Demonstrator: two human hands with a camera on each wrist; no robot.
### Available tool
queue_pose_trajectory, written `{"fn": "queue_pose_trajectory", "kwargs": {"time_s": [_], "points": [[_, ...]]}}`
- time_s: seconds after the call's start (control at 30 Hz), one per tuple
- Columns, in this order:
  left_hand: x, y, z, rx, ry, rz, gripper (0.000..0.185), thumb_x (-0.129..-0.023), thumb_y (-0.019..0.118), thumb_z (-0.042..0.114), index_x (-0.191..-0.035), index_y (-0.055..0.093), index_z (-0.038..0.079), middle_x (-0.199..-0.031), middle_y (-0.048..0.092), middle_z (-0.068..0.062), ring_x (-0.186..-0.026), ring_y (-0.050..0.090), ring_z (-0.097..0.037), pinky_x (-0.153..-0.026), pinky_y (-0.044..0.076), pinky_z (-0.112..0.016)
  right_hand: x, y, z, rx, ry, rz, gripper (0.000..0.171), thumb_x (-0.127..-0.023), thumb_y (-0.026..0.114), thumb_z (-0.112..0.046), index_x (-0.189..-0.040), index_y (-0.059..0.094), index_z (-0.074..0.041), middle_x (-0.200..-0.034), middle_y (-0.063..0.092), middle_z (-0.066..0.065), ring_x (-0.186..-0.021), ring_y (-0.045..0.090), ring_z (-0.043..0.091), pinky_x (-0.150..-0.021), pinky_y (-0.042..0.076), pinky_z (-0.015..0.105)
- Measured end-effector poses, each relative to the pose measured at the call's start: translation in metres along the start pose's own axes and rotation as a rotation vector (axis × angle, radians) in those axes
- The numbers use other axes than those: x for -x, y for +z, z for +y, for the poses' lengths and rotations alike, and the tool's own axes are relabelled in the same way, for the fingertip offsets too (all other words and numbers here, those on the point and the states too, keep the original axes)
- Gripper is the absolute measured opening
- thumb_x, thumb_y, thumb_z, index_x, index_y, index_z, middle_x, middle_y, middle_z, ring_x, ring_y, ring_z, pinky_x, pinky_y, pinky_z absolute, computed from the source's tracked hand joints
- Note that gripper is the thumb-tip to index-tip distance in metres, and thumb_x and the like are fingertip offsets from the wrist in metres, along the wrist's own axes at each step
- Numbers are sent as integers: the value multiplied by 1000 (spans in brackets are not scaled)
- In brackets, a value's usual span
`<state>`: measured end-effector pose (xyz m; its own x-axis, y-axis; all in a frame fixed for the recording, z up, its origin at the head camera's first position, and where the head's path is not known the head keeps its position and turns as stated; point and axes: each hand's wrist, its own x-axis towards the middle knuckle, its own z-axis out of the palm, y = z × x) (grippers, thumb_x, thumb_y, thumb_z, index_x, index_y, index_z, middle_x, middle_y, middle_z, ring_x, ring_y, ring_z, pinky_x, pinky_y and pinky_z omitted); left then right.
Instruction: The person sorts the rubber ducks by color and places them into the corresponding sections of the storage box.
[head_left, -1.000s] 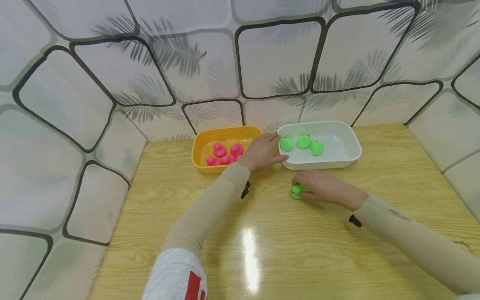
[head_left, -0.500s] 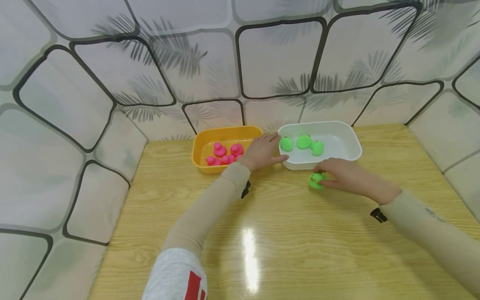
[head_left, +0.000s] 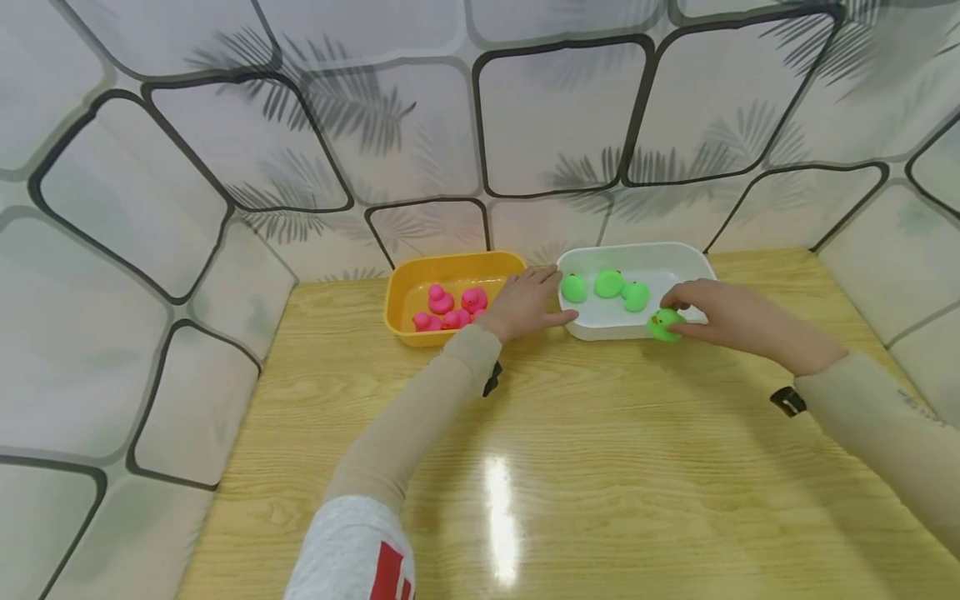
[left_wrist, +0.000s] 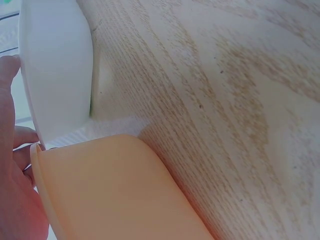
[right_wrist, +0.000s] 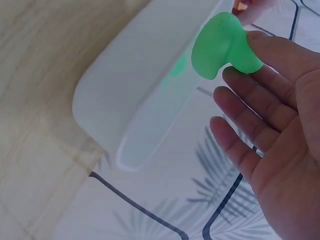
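My right hand pinches a green rubber duck between thumb and fingers, over the front rim of the white bin. In the right wrist view the duck is held by its head end, beside the white bin's wall. Several green ducks lie in the left part of that bin. My left hand rests with spread fingers across the gap between the two bins, its fingertips and thumb at the white bin's left edge. Under it, the orange bin holds several pink ducks.
Both bins stand side by side at the back of a wooden table. Patterned wall covering rises right behind them and along both sides. A bright light reflection lies on the front of the tabletop.
My right hand has carried the green duck rightward and up from the tabletop to the white bin's front rim. My left hand has stayed in place.
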<state>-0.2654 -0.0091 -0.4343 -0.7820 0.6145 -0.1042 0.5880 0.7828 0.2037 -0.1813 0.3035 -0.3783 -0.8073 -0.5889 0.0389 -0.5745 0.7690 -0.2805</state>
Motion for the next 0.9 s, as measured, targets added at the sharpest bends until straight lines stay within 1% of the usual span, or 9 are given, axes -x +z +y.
{"fn": "queue_pose_trajectory", "kwargs": {"time_s": [0.23, 0.43, 0.67, 0.9], "points": [[-1, 0, -1, 1, 9, 9, 85, -101, 51, 67, -164, 33, 12, -170, 29, -7, -155, 29, -29, -126, 25, -53, -9, -18, 16, 8, 36, -5, 30, -91, 82, -12, -114, 69, 2, -108, 72, 13, -101, 68, 34, -87, 54, 55], [-1, 0, -2, 12, 11, 14, 85, -101, 52, 66, -163, 34, 11, -170, 30, -8, -155, 29, -29, -125, 25, -54, -20, -32, 31, 25, 75, -19, 31, -92, 80, -12, -115, 67, 5, -108, 72, 17, -101, 68, 38, -89, 54, 57], [-1, 2, -3, 6, 13, 15, 86, -101, 51, 67, -164, 33, 11, -170, 29, -7, -155, 28, -29, -125, 25, -54, -34, -38, 53, 38, 139, -63, 32, -95, 77, -15, -118, 66, 4, -111, 71, 21, -104, 67, 41, -90, 52, 60], [-1, 3, -2, -8, 8, 3, 86, -101, 50, 67, -165, 31, 12, -171, 28, -7, -156, 27, -28, -126, 25, -53, -51, -45, 63, 59, 169, -99, 32, -98, 73, -17, -120, 64, 5, -112, 70, 24, -105, 66, 43, -89, 52, 60]]}}
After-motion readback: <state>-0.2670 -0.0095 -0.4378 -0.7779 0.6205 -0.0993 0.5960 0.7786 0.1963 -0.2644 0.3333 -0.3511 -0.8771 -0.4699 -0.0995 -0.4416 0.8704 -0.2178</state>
